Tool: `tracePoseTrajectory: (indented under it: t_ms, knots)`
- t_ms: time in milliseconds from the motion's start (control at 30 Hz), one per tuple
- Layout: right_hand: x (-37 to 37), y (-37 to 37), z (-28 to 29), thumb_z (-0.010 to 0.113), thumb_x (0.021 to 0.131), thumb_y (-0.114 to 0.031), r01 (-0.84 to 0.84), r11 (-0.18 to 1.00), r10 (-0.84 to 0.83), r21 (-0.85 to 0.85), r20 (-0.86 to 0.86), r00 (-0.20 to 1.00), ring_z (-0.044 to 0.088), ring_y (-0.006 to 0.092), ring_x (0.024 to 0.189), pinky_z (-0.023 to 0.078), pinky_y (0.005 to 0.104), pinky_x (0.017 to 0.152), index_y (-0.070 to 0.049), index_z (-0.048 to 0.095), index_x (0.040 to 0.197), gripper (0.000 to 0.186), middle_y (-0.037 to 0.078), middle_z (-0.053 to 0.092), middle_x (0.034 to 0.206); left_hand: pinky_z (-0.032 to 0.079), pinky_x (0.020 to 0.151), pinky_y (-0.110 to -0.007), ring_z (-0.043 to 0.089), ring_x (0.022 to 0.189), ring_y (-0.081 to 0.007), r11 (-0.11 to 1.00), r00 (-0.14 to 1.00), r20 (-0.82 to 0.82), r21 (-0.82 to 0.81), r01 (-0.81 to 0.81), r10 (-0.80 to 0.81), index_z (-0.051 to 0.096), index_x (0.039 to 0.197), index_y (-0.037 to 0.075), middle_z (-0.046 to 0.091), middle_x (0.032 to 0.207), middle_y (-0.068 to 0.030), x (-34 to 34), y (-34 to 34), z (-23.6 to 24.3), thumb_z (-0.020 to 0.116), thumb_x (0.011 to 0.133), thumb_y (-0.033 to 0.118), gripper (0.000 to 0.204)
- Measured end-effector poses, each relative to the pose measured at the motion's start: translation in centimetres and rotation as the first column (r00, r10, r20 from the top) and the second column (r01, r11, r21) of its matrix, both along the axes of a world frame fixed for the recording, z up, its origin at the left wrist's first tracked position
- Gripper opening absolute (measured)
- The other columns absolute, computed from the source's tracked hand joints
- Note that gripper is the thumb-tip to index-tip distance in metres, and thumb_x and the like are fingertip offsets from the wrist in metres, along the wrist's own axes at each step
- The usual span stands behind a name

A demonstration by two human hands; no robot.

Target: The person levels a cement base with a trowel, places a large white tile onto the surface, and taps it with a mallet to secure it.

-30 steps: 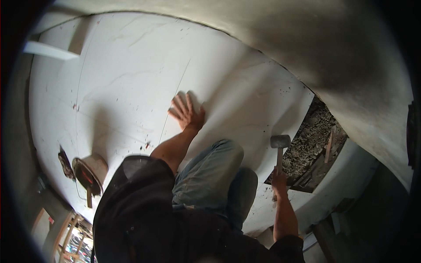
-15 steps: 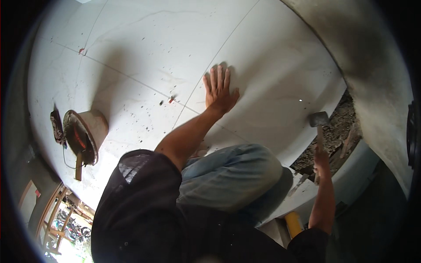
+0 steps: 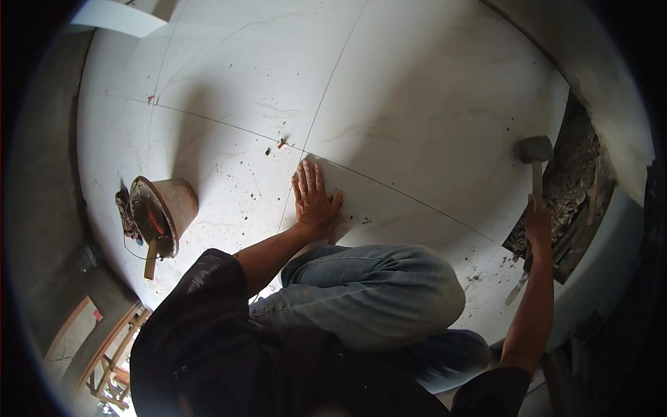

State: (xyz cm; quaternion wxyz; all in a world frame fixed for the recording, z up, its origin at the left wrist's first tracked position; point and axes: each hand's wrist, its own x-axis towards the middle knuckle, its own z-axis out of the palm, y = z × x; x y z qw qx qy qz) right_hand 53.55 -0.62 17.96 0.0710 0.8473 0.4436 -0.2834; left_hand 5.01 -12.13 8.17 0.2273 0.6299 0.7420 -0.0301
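My left hand [image 3: 315, 203] lies on the white marble-look tiles [image 3: 417, 90], fingers stretched out, just below a crossing of tile joints. My right hand [image 3: 537, 226] grips the wooden handle of a rubber mallet [image 3: 535, 149], whose dark grey head is at the tiles' right edge. Beside it is an untiled patch of rough, dark mortar [image 3: 566, 187] with wood pieces. A small red clip [image 3: 281, 144] and scattered bits of grit lie on the tiles near my left hand.
A dirty bucket [image 3: 182, 205] with a tool handle stands at left, beside a mortar-caked tool [image 3: 127, 217]. My bent knees [image 3: 375, 292] are between my hands. Concrete walls [image 3: 59, 208] border both sides. A white board [image 3: 125, 17] sits top left, a wooden frame [image 3: 111, 361] bottom left.
My left hand has moved across the tiles, latterly down toward my knee, onto another tile. My right hand has carried the mallet right and upward in the picture. The view has also shifted.
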Motion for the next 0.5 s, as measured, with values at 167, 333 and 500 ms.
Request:
tracePoseTrajectory:
  t_ms: [167, 333, 500]
  knots:
    - [3.9, -5.4, -6.5, 0.046, 0.098, -0.030, -0.326, 0.899, 0.312, 0.293, 0.095, 0.945, 0.061, 0.0423, 0.087, 0.049, 0.0479, 0.073, -0.003, 0.064, 0.106, 0.034, 0.028, 0.063, 0.089, 0.001, 0.114, -0.055, -0.003, 0.143, -0.0402, 0.917, 0.918, -0.032, 0.046, 0.396, -0.395, 0.015, 0.148, 0.003, 0.002, 0.155, -0.0233, 3.0, 2.1, -1.2, 0.050, 0.089, 0.046, 0.082]
    - [-0.6, -7.9, -4.8, 0.049, 0.093, -0.048, 0.051, 0.966, -0.042, 0.255, -0.043, 0.998, 0.064, 0.0424, 0.078, 0.050, 0.0469, 0.070, 0.010, 0.063, 0.094, 0.059, 0.029, 0.064, 0.079, 0.001, 0.114, -0.055, 0.003, 0.144, -0.0343, 0.383, 0.383, 0.014, 0.069, 0.921, -0.924, 0.018, 0.149, 0.010, 0.009, 0.156, -0.0141, 12.0, 5.3, -1.7, 0.043, 0.091, 0.052, 0.076]
    - [1.9, -14.8, -3.7, 0.051, 0.091, -0.053, 0.243, 0.964, -0.222, 0.109, -0.172, 0.960, 0.065, 0.0386, 0.086, 0.050, 0.0444, 0.077, 0.008, 0.061, 0.102, 0.063, 0.026, 0.065, 0.086, 0.000, 0.118, -0.048, 0.005, 0.145, -0.0227, -0.124, -0.125, -0.009, 0.145, 0.982, -0.992, 0.017, 0.149, 0.011, 0.011, 0.157, -0.0057, 22.5, 7.5, -1.8, 0.039, 0.093, 0.053, 0.074]
